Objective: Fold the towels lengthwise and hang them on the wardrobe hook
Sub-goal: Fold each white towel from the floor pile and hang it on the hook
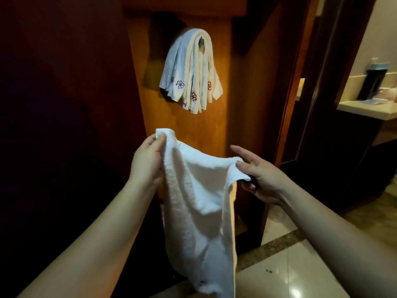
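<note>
A plain white towel (199, 201) hangs between my hands in front of the wooden wardrobe panel (236, 104). My left hand (148, 162) pinches its upper left corner, raised a little higher. My right hand (260, 175) pinches the upper right corner between thumb and lower fingers, with the index finger stretched out. The top edge sags between the two corners and the rest drops towards the floor. Above, several folded towels (191, 67) with small embroidered flowers are draped over the wardrobe hook (201, 43), which shows only as a dark tip.
To the left lies a dark wardrobe surface (64, 104). On the right a doorway opens onto a pale counter (365, 108) with a dark container (373, 82). Glossy floor tiles (300, 265) lie at the lower right.
</note>
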Demonstrator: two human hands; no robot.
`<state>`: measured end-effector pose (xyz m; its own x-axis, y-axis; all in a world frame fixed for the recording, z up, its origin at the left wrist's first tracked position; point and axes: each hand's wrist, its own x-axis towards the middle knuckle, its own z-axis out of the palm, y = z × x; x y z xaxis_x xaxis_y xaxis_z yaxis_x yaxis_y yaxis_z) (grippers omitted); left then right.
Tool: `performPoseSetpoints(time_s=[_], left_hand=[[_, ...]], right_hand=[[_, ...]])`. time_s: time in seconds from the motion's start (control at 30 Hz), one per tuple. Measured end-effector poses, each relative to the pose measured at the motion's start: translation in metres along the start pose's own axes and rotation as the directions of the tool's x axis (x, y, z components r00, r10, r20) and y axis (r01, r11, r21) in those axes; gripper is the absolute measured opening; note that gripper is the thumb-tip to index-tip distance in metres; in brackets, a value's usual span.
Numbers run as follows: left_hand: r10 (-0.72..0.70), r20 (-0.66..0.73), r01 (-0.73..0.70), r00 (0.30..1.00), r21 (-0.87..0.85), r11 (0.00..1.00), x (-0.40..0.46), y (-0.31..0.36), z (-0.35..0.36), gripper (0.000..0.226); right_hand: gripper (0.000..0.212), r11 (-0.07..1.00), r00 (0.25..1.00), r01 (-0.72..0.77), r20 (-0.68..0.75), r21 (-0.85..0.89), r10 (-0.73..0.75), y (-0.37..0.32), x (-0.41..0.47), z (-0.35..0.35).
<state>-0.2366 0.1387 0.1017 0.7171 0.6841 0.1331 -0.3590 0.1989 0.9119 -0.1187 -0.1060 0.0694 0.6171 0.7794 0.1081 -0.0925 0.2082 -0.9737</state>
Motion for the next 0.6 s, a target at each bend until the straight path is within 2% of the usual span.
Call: performPoseSetpoints(time_s=[0.1,0.17,0.2,0.23,0.3,0.4,0.47,0.5,0.6], left_hand=[[0.036,0.030,-0.041,0.999,0.148,0.988,-0.027,-0.010,0.016,0.032],[0.065,0.089,-0.080,0.994,0.175,0.981,-0.043,-0.014,0.026,0.027],[0.077,0.135,-0.099,0.988,0.164,0.981,-0.050,-0.015,0.031,0.024],[0.086,0.180,-0.114,0.980,0.149,0.982,-0.055,-0.016,0.035,0.023],[0.084,0.225,-0.119,0.971,0.149,0.982,-0.063,-0.015,0.040,0.024],[0.066,0.269,-0.114,0.961,0.166,0.979,-0.068,-0.014,0.041,0.025],[0.069,0.310,-0.126,0.948,0.170,0.977,-0.070,-0.012,0.041,0.024],[0.072,0.329,-0.139,0.942,0.186,0.973,-0.071,-0.011,0.040,0.024],[0.080,0.404,-0.183,0.911,0.224,0.957,-0.073,-0.010,0.040,0.025]], right_hand=[[0.031,0.993,0.999,0.036,0.022,-0.114,-0.034,-0.020,-0.005,0.022],[0.042,0.956,0.995,0.090,0.075,-0.281,-0.072,-0.031,-0.007,0.031],[0.048,0.888,0.986,0.162,0.102,-0.430,-0.130,-0.035,-0.007,0.033],[0.050,0.772,0.973,0.231,0.120,-0.592,-0.199,-0.039,-0.008,0.037],[0.041,0.565,0.938,0.291,0.116,-0.772,-0.326,-0.040,-0.006,0.041],[0.020,0.536,0.884,0.355,0.089,-0.766,-0.458,-0.038,-0.007,0.046],[0.010,0.496,0.878,0.360,0.106,-0.790,-0.468,-0.041,-0.009,0.050],[0.011,0.472,0.887,0.342,0.114,-0.813,-0.448,-0.044,-0.010,0.052],[0.037,0.376,0.907,0.277,0.112,-0.884,-0.406,-0.054,-0.011,0.059]])
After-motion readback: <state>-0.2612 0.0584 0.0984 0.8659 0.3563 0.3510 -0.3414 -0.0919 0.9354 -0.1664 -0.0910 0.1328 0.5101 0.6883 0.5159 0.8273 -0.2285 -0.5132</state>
